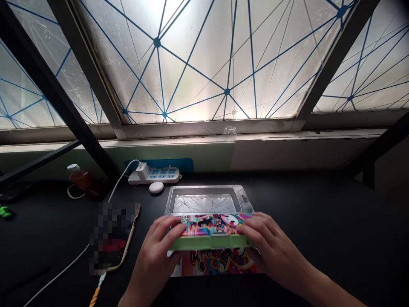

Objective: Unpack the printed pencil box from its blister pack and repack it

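On the near side of the clear tray (168, 205), the colourful case with a green edge (211, 242) spans the gap between two hands. The left hand (159, 244) curls around its left end, fingers on top and thumb lower down; the right hand (267, 242) grips the opposite end, similarly bent. Whether the case touches the tray cannot be told. A printed sheet (217, 263) shows nearest the person, in front of the tray. Beyond the tray's left side sit a power strip (164, 175) and a round white object (156, 187).
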Demonstrator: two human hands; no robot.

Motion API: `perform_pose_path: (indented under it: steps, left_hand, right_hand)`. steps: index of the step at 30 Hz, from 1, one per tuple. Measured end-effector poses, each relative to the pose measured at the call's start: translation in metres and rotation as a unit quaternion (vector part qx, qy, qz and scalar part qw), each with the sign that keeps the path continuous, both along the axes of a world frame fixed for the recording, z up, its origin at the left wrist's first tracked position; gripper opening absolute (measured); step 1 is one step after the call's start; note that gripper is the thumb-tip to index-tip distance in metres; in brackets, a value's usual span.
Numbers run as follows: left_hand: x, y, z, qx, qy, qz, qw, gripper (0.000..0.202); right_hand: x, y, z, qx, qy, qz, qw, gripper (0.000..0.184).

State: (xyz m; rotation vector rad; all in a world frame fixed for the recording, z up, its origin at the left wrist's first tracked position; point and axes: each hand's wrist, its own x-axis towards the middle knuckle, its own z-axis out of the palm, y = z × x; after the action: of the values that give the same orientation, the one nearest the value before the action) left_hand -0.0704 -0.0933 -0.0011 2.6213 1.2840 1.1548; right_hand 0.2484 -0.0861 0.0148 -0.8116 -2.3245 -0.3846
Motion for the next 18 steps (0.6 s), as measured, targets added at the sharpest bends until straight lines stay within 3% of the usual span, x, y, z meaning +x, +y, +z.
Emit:
perform_pose_path:
  steps: [3,6,9,12,14,18]
  left_hand:
    - [-0.008,-0.018,-0.028,-0.037,0.034,0.02,0.999,0.054]
    - [-0.011,-0.023,-0.042,-0.13,0.049,0.042,0.989,0.063]
    - [-0.01,-0.021,-0.044,-0.206,0.028,0.052,0.977,0.075]
    - [-0.007,-0.018,-0.042,-0.239,-0.003,0.064,0.969,0.076]
    - [-0.004,-0.015,-0.041,-0.264,-0.02,0.075,0.961,0.083]
    - [-0.002,-0.005,-0.034,-0.294,-0.035,0.07,0.952,0.092]
  right_hand:
    - [0.008,-0.015,-0.02,-0.022,-0.01,0.013,1.0,0.029]
    - [0.009,-0.018,-0.03,-0.058,-0.019,0.015,0.998,0.022]
    - [0.004,-0.015,-0.027,-0.109,-0.038,-0.007,0.993,0.019]
    - [-0.007,-0.01,-0.021,-0.143,-0.07,-0.027,0.987,0.048]
    - [-0.018,-0.004,-0.021,-0.143,-0.089,-0.034,0.985,0.056]
    - [-0.038,0.01,-0.025,-0.082,-0.138,-0.014,0.987,0.047]
